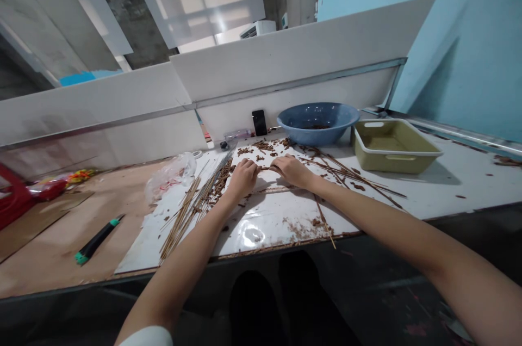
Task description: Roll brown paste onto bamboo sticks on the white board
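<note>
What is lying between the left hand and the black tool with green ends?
In the head view, thin sticks and brown bits lie on a white board between the left hand and the tool.

A wide blue plastic basin (312, 116) with dark residue inside sits beside a shallow olive-green rectangular plastic tray (391, 164) with white rims. A black smartphone (259, 122) leans upright against a white panel (297, 101), just beside a clear plastic bottle (236, 134) lying on its side. On the bare plywood tabletop (122, 188) lie a black-handled utility knife (98, 240) with green ends and a crumpled clear plastic bag (171, 176). A red plastic object (12, 196) stands at the far left, and a pale blue wall (460, 36) rises behind.
</note>
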Demonstrator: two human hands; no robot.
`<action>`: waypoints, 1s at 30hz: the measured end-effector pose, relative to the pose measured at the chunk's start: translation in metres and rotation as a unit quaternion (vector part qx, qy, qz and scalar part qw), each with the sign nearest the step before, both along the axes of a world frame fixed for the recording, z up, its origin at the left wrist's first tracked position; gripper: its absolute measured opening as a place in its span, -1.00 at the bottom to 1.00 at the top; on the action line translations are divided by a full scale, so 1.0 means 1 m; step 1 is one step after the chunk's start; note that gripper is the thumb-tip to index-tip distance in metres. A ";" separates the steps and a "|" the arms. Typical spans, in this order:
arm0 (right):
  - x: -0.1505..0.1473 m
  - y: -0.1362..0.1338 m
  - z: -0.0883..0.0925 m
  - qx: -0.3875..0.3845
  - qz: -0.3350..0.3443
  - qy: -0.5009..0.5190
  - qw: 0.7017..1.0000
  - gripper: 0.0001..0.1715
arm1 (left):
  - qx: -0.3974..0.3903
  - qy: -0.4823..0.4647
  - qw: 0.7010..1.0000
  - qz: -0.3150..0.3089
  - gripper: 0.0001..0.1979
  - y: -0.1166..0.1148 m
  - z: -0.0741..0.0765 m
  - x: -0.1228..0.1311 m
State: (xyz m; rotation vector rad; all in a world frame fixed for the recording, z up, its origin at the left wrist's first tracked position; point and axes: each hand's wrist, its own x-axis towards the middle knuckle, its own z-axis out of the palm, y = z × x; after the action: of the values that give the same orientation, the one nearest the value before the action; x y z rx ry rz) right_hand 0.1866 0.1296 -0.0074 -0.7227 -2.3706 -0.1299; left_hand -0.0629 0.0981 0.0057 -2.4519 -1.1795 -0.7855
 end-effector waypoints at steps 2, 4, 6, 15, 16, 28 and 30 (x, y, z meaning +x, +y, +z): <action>0.000 0.001 -0.001 -0.006 -0.003 0.006 1.000 -0.85 | 0.007 -0.003 1.000 0.001 -0.78 0.000 0.000 0.000; 0.000 0.001 -0.002 -0.014 -0.010 0.017 1.000 -0.87 | 0.013 -0.009 1.000 0.000 -0.81 0.001 0.000 0.000; 0.000 0.001 -0.003 -0.021 -0.014 0.017 1.000 -0.83 | 0.013 -0.010 1.000 0.003 -0.76 0.001 0.000 0.000; 0.001 0.004 -0.005 -0.019 -0.011 0.023 0.999 -0.86 | 0.018 -0.028 0.999 0.007 -0.74 0.002 0.002 -0.002; 0.001 0.004 -0.004 -0.021 -0.011 0.019 1.000 -0.86 | 0.015 -0.028 0.999 0.006 -0.71 0.002 0.002 -0.002; 0.000 -0.003 -0.002 -0.020 -0.015 0.006 1.000 -0.86 | -0.038 0.021 0.998 -0.038 -0.72 0.006 -0.004 -0.003; 0.000 -0.004 -0.001 -0.023 -0.021 -0.013 0.999 -0.79 | -0.035 0.020 0.999 -0.026 -0.65 0.007 -0.004 -0.005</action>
State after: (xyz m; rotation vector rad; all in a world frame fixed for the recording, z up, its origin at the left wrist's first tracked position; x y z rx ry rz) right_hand 0.1861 0.1252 -0.0081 -0.7983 -2.3902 -0.1030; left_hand -0.0677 0.1055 0.0022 -2.5522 -1.1518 -0.7165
